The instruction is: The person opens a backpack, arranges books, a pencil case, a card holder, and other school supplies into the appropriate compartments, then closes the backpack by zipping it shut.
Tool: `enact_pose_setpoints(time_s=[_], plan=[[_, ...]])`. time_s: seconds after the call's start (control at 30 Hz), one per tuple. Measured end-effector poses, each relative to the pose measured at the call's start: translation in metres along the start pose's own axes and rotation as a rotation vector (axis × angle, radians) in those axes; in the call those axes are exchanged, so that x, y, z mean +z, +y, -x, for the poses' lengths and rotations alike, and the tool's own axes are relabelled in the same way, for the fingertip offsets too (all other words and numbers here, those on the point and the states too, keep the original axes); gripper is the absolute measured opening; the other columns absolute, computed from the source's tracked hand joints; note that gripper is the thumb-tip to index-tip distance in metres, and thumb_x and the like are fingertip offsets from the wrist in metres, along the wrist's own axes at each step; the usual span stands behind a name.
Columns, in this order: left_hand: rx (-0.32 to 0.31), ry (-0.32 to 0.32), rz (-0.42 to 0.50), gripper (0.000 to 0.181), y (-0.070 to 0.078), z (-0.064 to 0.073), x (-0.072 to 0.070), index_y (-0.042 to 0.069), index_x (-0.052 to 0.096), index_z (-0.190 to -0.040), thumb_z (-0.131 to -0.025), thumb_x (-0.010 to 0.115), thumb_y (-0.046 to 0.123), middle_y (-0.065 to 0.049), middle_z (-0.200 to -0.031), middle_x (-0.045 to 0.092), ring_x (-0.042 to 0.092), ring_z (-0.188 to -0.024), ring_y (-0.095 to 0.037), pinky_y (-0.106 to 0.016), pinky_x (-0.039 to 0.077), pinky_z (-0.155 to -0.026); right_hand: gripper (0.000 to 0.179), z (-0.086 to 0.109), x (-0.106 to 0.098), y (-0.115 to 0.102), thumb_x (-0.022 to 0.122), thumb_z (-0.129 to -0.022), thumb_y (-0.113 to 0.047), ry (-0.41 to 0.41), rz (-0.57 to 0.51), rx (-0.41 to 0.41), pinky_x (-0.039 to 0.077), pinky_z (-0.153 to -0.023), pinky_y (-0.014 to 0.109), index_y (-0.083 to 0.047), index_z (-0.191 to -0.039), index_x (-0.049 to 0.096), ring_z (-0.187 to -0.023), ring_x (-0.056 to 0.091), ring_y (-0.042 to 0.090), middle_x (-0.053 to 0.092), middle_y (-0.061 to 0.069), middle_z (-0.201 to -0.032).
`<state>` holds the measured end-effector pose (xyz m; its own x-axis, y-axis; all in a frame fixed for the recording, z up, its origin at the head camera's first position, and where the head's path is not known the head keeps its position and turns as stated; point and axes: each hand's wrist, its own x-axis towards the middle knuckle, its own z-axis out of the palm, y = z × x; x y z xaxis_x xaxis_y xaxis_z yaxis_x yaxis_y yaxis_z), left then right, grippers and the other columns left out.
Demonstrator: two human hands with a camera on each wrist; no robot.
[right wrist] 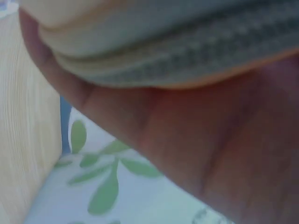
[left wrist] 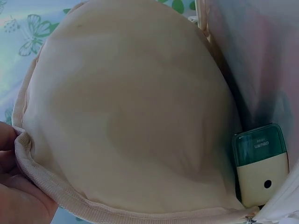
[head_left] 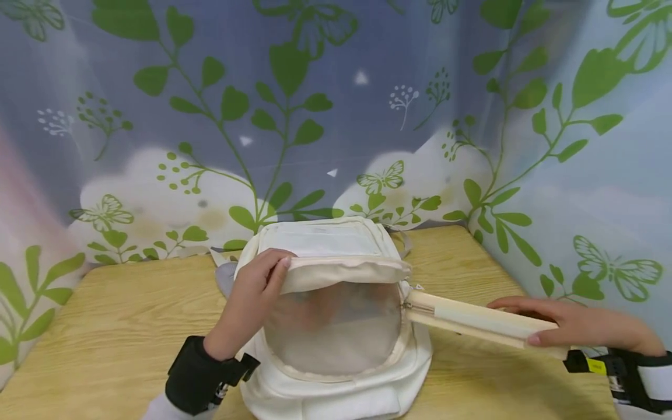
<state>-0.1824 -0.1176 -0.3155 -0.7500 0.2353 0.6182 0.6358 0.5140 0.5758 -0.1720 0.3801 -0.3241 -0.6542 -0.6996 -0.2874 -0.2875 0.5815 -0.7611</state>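
Note:
A white backpack (head_left: pixel 315 391) lies on the table with its rounded front opening unzipped. My left hand (head_left: pixel 254 300) pinches the edge of its flap (head_left: pixel 343 273) and holds it raised; the left wrist view shows the flap's beige lining (left wrist: pixel 126 107). Inside the opening, beside the lining, sits a small green-and-cream box-shaped item (left wrist: pixel 260 165) with a dark round spot. My right hand (head_left: pixel 583 324) grips a long cream pencil case (head_left: pixel 478 321) by its outer end, thumb on top and fingers behind. Its other end overlaps the bag's right side. A zipper (right wrist: pixel 196 58) runs along the case.
The wooden table (head_left: pixel 136 315) extends to both sides of the backpack. A curtain (head_left: pixel 315 116) printed with leaves and butterflies closes off the back and sides. A grey strap (head_left: pixel 404 245) shows behind the bag at the right.

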Motion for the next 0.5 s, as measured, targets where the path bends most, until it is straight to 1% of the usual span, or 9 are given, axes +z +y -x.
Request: enact_pose_setpoints(time_s=[0.03,0.07,0.13,0.23,0.3,0.33,0.4,0.47,0.5], plan=[[-0.004,0.000,-0.003,0.016,0.000,0.001,-0.001,0.009,0.063,-0.098,-0.098,0.048,0.015,-0.002,-0.099,0.064,0.059,-0.091,-0.011,-0.030,0.049,-0.077,0.057,-0.004,0.003,-0.003,0.043,-0.097,-0.003,-0.018,-0.009,-0.034,0.043,-0.077,0.023,-0.011,-0.148,0.022,-0.106,0.049,0.005,0.036,-0.023,-0.137],[-0.008,0.000,-0.003,0.016,0.001,0.002,-0.001,0.009,0.063,-0.098,-0.098,0.048,0.015,-0.002,-0.098,0.064,0.060,-0.091,-0.011,-0.030,0.049,-0.077,0.057,-0.009,0.007,-0.008,0.044,-0.096,-0.003,-0.027,-0.008,-0.050,0.043,-0.078,0.023,-0.011,-0.148,0.022,-0.107,0.049,0.005,0.036,-0.022,-0.138],[-0.014,0.000,0.003,0.015,0.002,0.003,-0.001,0.009,0.063,-0.098,-0.098,0.048,0.014,-0.001,-0.098,0.064,0.059,-0.090,-0.011,-0.030,0.049,-0.078,0.056,-0.023,0.013,-0.018,0.045,-0.097,-0.006,-0.025,-0.009,-0.036,0.043,-0.078,0.024,-0.014,-0.148,0.023,-0.106,0.049,0.006,0.037,-0.013,-0.140],[-0.012,-0.003,-0.005,0.016,0.005,0.003,0.001,0.009,0.063,-0.098,-0.098,0.048,0.015,-0.002,-0.098,0.064,0.059,-0.089,-0.011,-0.030,0.049,-0.078,0.056,-0.053,0.026,-0.033,0.049,-0.097,-0.016,0.048,0.043,0.010,0.044,-0.077,0.024,-0.018,-0.147,0.026,-0.106,0.050,0.010,0.039,0.006,-0.141],[-0.012,-0.007,-0.006,0.017,0.006,0.003,0.002,0.009,0.062,-0.098,-0.099,0.047,0.015,-0.002,-0.098,0.063,0.058,-0.089,-0.011,-0.030,0.048,-0.078,0.058,-0.073,0.036,-0.042,0.052,-0.096,-0.022,0.102,0.075,0.030,0.045,-0.079,0.030,-0.016,-0.147,0.027,-0.111,0.050,0.019,0.037,0.019,-0.140],[-0.010,-0.008,-0.007,0.017,0.007,0.003,0.003,0.009,0.062,-0.099,-0.099,0.047,0.015,-0.002,-0.098,0.063,0.058,-0.088,-0.011,-0.030,0.048,-0.077,0.059,-0.084,0.041,-0.046,0.054,-0.095,-0.026,0.132,0.100,0.033,0.046,-0.081,0.032,-0.015,-0.146,0.027,-0.113,0.049,0.024,0.036,0.022,-0.140],[-0.004,-0.008,-0.017,0.017,0.008,0.004,0.003,0.009,0.062,-0.098,-0.099,0.047,0.015,-0.002,-0.097,0.063,0.058,-0.088,-0.011,-0.030,0.048,-0.076,0.063,-0.104,0.053,-0.051,0.056,-0.093,-0.032,0.195,0.161,0.009,0.046,-0.085,0.040,-0.009,-0.145,0.029,-0.119,0.046,0.034,0.036,0.025,-0.141],[0.005,-0.013,-0.020,0.015,0.008,0.005,0.004,0.009,0.062,-0.097,-0.098,0.048,0.013,-0.002,-0.096,0.063,0.058,-0.087,-0.011,-0.029,0.048,-0.076,0.064,-0.123,0.064,-0.057,0.059,-0.091,-0.034,0.269,0.249,-0.035,0.044,-0.089,0.047,-0.005,-0.142,0.033,-0.122,0.043,0.039,0.038,0.025,-0.139],[0.014,-0.016,-0.026,0.014,0.008,0.005,0.004,0.009,0.062,-0.096,-0.097,0.048,0.012,-0.002,-0.096,0.063,0.058,-0.088,-0.011,-0.030,0.048,-0.077,0.065,-0.133,0.070,-0.060,0.061,-0.090,-0.034,0.308,0.289,-0.057,0.044,-0.090,0.048,-0.004,-0.141,0.034,-0.122,0.043,0.039,0.038,0.024,-0.139]])
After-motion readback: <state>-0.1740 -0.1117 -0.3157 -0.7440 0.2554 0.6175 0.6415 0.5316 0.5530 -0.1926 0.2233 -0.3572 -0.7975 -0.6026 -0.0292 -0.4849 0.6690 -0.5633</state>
